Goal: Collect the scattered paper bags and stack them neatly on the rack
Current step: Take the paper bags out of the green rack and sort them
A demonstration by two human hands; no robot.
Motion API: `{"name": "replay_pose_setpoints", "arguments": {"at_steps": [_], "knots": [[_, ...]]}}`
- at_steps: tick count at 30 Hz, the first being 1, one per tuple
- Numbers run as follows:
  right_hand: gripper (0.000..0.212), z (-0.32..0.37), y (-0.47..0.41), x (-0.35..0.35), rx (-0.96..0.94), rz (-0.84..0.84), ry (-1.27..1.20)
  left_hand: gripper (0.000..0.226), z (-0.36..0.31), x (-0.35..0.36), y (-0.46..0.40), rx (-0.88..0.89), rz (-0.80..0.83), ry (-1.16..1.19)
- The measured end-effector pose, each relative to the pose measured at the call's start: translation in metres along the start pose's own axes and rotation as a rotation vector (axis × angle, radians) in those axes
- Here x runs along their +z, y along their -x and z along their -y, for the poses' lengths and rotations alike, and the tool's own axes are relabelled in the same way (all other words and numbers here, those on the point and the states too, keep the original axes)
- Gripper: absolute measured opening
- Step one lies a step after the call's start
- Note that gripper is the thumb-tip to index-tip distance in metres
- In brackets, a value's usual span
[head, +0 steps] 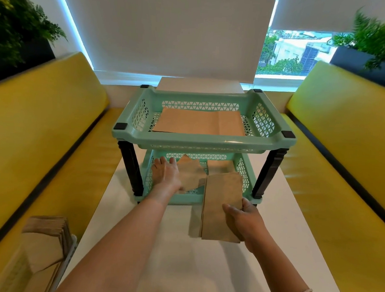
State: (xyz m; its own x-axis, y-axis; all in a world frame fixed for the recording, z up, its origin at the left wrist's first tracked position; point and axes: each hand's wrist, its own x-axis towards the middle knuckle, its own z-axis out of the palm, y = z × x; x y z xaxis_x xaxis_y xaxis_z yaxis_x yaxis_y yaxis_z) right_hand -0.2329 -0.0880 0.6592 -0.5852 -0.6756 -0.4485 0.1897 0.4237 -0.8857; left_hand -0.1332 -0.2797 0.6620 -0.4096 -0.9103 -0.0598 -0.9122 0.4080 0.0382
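No text, label, brand, number or sign can be read anywhere in the head view

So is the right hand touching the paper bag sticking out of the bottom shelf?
Touching. The head view shows the right hand gripping the near end of the paper bag, thumb on top and fingers curled underneath.

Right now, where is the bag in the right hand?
Head view, centre-right: the right hand holds the paper bag over the rack's lower tray front rim.
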Motion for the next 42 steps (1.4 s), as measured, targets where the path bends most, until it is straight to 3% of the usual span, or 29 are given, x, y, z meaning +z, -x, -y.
{"name": "replay_pose_setpoints", "arguments": {"at_steps": [4,6,10,13,16,20,27,33,37,42], "knots": [[0.045,-0.001,0.001,0.000,-0.001,-0.003,-0.015,0.028,-0.002,-0.014,0.008,0.001,-0.138,0.198],[0.042,-0.002,0.001,0.000,-0.004,-0.020,-0.019,0.018,-0.001,-0.026,0.018,-0.043,-0.201,0.387],[0.032,-0.001,0.003,0.002,0.005,-0.075,-0.059,0.018,-0.002,-0.050,0.041,-0.166,-0.220,0.843],[0.027,-0.003,0.006,0.005,0.011,-0.106,-0.096,0.027,-0.003,-0.049,0.059,-0.277,-0.030,1.135],[0.028,-0.005,0.010,0.009,0.003,-0.124,-0.143,0.032,-0.003,-0.029,0.080,-0.258,0.105,1.258],[0.029,-0.003,0.016,0.012,-0.016,-0.137,-0.195,0.026,-0.005,-0.007,0.103,-0.147,0.152,1.105],[0.045,-0.005,0.022,0.009,-0.085,-0.095,-0.038,0.044,-0.012,0.000,0.109,0.018,0.177,0.782],[0.033,-0.005,0.015,0.002,-0.092,-0.119,-0.060,0.046,-0.002,-0.013,0.051,-0.001,-0.003,0.594],[0.040,-0.005,0.009,0.000,-0.082,-0.129,-0.030,0.068,0.006,-0.010,0.014,-0.044,0.133,0.372],[0.040,-0.006,0.003,-0.005,-0.063,-0.118,0.002,0.099,0.007,0.001,-0.005,0.042,0.288,0.164]]}}
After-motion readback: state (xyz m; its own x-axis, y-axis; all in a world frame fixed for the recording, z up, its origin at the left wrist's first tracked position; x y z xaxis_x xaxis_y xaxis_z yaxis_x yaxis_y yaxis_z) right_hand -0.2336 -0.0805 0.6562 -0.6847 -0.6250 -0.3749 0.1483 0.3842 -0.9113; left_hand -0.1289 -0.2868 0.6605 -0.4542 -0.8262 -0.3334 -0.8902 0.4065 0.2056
